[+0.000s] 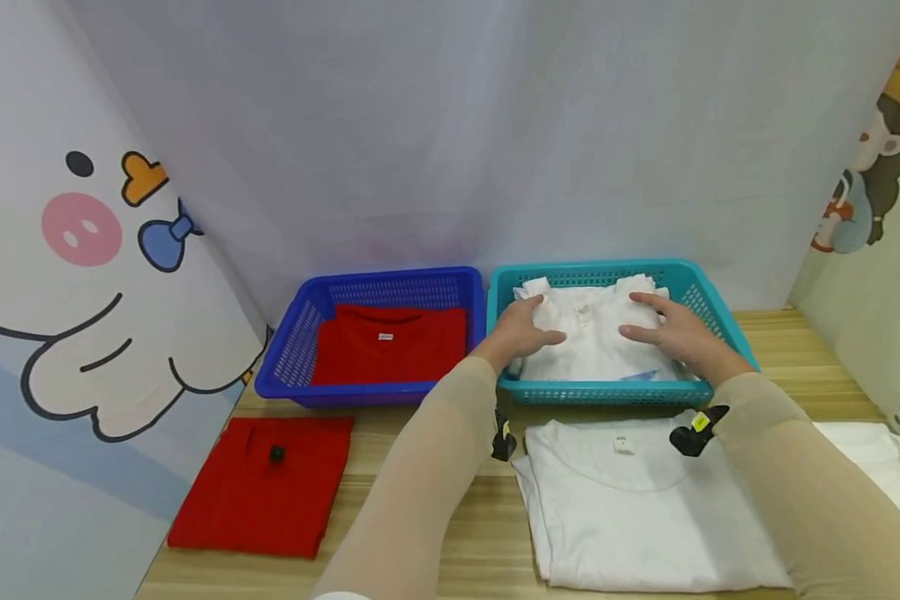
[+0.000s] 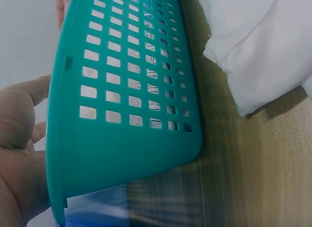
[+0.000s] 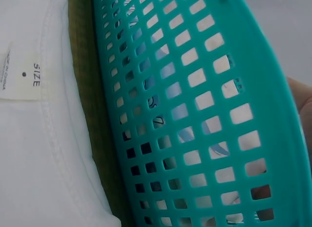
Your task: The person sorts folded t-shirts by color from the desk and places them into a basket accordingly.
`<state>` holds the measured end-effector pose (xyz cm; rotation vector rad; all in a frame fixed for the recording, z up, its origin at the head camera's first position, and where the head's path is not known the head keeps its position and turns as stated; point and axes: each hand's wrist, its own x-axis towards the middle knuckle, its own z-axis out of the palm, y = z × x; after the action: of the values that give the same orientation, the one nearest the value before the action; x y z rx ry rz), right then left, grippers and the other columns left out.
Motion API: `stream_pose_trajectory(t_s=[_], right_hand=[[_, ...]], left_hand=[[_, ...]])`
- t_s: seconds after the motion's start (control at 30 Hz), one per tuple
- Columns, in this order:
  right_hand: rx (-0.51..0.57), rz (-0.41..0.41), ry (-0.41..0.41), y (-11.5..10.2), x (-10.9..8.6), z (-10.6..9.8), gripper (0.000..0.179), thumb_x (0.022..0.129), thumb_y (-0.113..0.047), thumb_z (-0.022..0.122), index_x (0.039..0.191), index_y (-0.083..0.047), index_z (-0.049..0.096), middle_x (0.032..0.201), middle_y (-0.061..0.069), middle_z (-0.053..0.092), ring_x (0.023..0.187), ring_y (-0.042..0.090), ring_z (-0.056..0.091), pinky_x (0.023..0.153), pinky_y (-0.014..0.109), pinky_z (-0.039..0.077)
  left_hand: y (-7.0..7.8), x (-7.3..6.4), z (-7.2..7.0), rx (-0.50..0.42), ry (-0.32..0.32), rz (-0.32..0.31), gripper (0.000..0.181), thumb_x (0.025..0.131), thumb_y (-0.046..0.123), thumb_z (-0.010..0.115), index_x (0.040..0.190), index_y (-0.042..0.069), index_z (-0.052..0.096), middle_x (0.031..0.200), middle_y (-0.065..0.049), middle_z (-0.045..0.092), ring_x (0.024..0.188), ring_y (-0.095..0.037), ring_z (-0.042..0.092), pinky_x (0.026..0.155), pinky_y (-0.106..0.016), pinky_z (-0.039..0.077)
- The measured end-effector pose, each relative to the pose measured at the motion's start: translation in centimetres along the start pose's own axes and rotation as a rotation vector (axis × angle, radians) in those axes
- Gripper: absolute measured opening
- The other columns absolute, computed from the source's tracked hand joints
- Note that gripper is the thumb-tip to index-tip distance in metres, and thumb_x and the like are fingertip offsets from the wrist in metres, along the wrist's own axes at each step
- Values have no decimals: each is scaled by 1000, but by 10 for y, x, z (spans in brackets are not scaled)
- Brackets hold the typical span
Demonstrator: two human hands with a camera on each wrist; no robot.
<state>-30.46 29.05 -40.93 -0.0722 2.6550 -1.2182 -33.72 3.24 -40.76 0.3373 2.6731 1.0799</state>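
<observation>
A folded white shirt (image 1: pixel 581 333) with a small blue print near its front edge lies in the teal basket (image 1: pixel 607 393). My left hand (image 1: pixel 522 333) reaches over the basket's left side, fingers extended and thumb pointing inward above the shirt. From the other side my right hand (image 1: pixel 675 332) comes in, its thumb and fingers spread apart at the shirt's right part. Both palms face each other with the white fabric between them. In the left wrist view the left hand (image 2: pixel 22 149) shows behind the basket rim; the basket wall hides most of the right hand in the right wrist view.
Left of the teal basket stands a blue basket (image 1: pixel 270 379) holding a folded red shirt (image 1: pixel 390 350). Another red shirt (image 1: pixel 262 492) with a small black object on it lies front left. A folded white shirt (image 1: pixel 645 525) lies in front, more white fabric (image 1: pixel 870 458) far right.
</observation>
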Motion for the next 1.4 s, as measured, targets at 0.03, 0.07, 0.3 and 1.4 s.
stream_pose_trajectory(t_s=[0.03, 0.07, 0.3, 1.4], right_hand=[[-10, -2, 0, -1, -1, 0, 90, 88, -54, 62, 155, -17, 17, 157, 25, 4, 141, 50, 7, 103, 71, 19], [-13, -1, 3, -2, -2, 0, 91, 87, -57, 61, 156, -17, 16, 157, 26, 5, 140, 50, 8, 103, 72, 20], [-38, -22, 41, -5, -6, -5, 95, 87, -63, 57, 156, -16, 12, 158, 24, 6, 140, 49, 12, 102, 71, 22], [-191, -388, 345, 23, -158, -6, 105, 78, -20, 81, 156, -24, 10, 159, 18, 7, 142, 47, 6, 99, 77, 8]], left_hand=[[0, 0, -1, -3, 5, 3, 78, 87, 39, 70, 151, 17, 32, 155, -6, 30, 141, -24, 28, 109, -46, 33], [0, -1, -2, -6, 11, 8, 79, 87, 40, 70, 152, 16, 31, 155, -7, 30, 142, -25, 26, 110, -46, 33], [2, -6, -7, 28, 42, 50, 84, 86, 51, 66, 153, 18, 28, 159, -8, 20, 146, -25, 14, 112, -49, 28], [-86, -222, -84, 417, 364, 441, 106, 70, 49, 82, 154, 25, 24, 156, -7, 25, 140, -28, 28, 100, -49, 43]])
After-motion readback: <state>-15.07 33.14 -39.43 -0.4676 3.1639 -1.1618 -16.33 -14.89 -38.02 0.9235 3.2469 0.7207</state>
